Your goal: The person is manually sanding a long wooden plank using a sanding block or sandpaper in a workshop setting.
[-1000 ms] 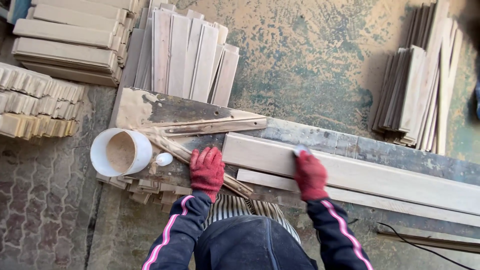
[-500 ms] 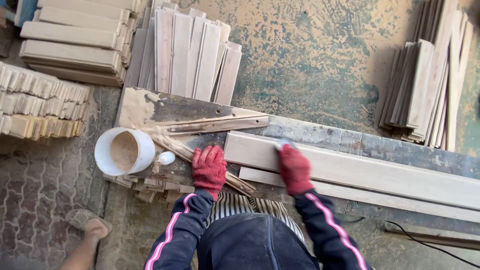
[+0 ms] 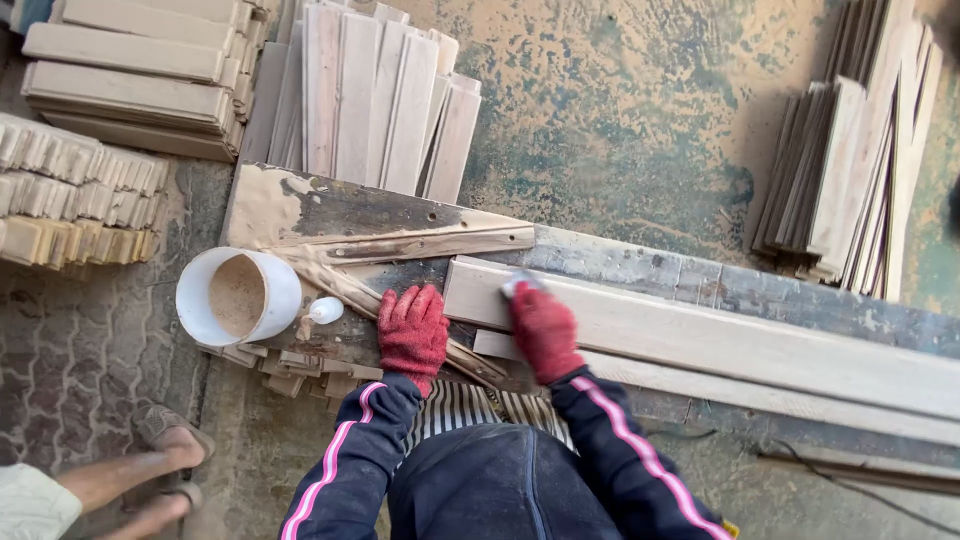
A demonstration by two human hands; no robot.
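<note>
Both my hands wear red knit gloves. My left hand [image 3: 412, 330] lies flat on the dark workbench [image 3: 620, 268], next to the near-left end of a long pale plank [image 3: 720, 345]. My right hand [image 3: 543, 330] is closed around a small light-coloured pad [image 3: 517, 285] and presses it onto the plank close to its left end. A second, thinner pale board [image 3: 760, 400] lies alongside the plank on my side. What the pad is made of I cannot make out.
A white bucket of sawdust-coloured powder [image 3: 238, 296] and a small white bottle [image 3: 326, 310] sit at the bench's left end. Stacks of planks stand at the back left [image 3: 370, 95], far left [image 3: 75, 205] and right [image 3: 850, 170]. Another person's sandalled feet [image 3: 165, 440] stand at lower left.
My right hand has slid the pad leftward along the plank, from mid-board to near its left end. Another person's feet have come into view at lower left. My left hand stays put.
</note>
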